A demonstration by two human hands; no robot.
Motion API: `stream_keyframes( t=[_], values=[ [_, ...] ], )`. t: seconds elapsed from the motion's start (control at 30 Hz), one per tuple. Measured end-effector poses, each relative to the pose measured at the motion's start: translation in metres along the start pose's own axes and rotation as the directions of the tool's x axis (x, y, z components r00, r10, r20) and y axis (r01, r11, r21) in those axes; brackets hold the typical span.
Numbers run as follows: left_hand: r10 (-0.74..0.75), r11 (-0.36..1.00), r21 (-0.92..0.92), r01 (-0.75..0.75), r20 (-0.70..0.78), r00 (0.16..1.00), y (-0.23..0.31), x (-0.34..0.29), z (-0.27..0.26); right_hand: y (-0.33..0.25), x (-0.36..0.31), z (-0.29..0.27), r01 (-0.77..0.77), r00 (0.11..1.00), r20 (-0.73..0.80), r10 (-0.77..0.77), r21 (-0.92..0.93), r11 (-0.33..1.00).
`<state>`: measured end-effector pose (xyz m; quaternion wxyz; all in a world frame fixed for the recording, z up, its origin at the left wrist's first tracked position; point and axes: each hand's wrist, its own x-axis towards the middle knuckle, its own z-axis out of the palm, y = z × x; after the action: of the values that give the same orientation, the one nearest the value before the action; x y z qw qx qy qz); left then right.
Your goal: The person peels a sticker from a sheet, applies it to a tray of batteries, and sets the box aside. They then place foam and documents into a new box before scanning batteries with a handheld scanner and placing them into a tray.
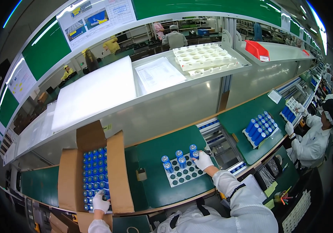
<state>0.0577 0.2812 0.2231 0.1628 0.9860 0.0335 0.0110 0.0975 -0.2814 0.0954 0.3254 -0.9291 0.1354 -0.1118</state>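
My gloved left hand point(100, 202) reaches into the near end of an open cardboard box point(119, 174). Its fingers are closed round the top of a cell among rows of blue cylindrical battery cells point(93, 169). To the right, a white tray with round holes point(180, 179) lies on the green worktop. Several blue cells stand upright in its far rows, while the nearer holes show bare. At the tray's far right corner my gloved right hand point(204, 160) grips the top of a blue battery cell point(196, 154). That cell's lower part is hidden by other cells and the hand.
Right of the worktop runs a roller conveyor point(222, 143). Beyond it stands another filled cell tray point(260, 130), where a co-worker point(310, 132) handles a white tray. A shelf overhead carries white foam point(96, 93), papers and a red bin point(257, 50). A small cardboard piece point(141, 174) lies beside the box.
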Motion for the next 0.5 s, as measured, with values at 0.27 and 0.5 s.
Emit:
stream_keyframes(
  t=[0.27,0.5],
  values=[
    [-0.402,0.608,-0.782,0.134,-0.158,0.902,-0.054,-0.015,-0.022,0.0,0.002,0.003,-0.052,0.999,0.013,0.051,0.055,0.997],
    [-0.303,-0.16,-0.981,-0.109,-0.057,0.951,0.001,-0.051,-0.037,-0.08,-0.02,-0.034,0.275,0.934,-0.238,-0.265,0.007,0.961]
  ],
)
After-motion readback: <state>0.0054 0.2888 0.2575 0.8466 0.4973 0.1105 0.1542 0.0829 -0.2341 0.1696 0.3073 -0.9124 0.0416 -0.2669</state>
